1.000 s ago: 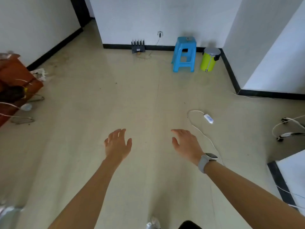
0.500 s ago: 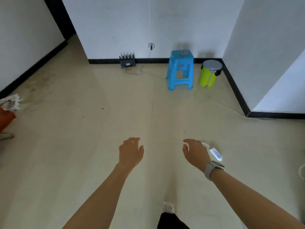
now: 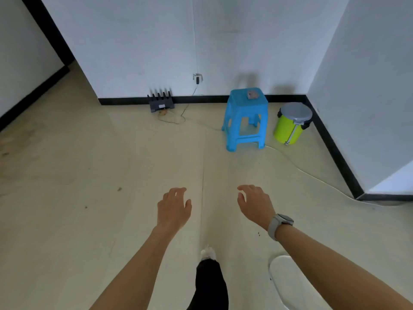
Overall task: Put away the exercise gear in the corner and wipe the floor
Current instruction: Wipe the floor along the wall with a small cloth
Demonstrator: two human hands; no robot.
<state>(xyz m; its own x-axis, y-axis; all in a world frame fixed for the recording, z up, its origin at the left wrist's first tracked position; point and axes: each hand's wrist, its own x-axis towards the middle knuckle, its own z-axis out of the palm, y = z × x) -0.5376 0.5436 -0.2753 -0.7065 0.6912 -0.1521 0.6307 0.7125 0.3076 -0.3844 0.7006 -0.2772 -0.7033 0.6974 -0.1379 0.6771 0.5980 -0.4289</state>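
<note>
The floor (image 3: 111, 164) is pale beige sheet flooring with a thin seam running from the near edge toward the far wall. It carries brownish smudges at the far left and a few small dark specks left of centre and near the right wrist. No exercise gear can be identified with certainty.

Both hands hang above the floor, palms down, touching nothing. The left hand (image 3: 173, 208) has its fingers loosely spread and slightly bent; they hold nothing. The right hand (image 3: 254, 204) is the same — fingers relaxed, thumb apart, holding nothing. A grey watch (image 3: 279, 223) sits on the right wrist.

In the far right corner stands a blue plastic stool (image 3: 245, 117), upright, with a small greyish object (image 3: 253, 94) on its seat; what it is cannot be made out. Just beside the stool, nearer the corner, stands a lime-green bin (image 3: 290, 125) with a grey lid. A dark device with upright prongs (image 3: 161, 102) sits against the black skirting board, near a wall socket (image 3: 197, 77) with a plug and a thin lead. A pale cable (image 3: 312, 175) runs from under the stool along the right-hand wall.

At the bottom edge, a dark trouser leg (image 3: 210, 285) and a pale shoe tip (image 3: 207, 252) are partly in view. A white rounded object (image 3: 288, 280) is partly hidden behind the right forearm — not identifiable.
</note>
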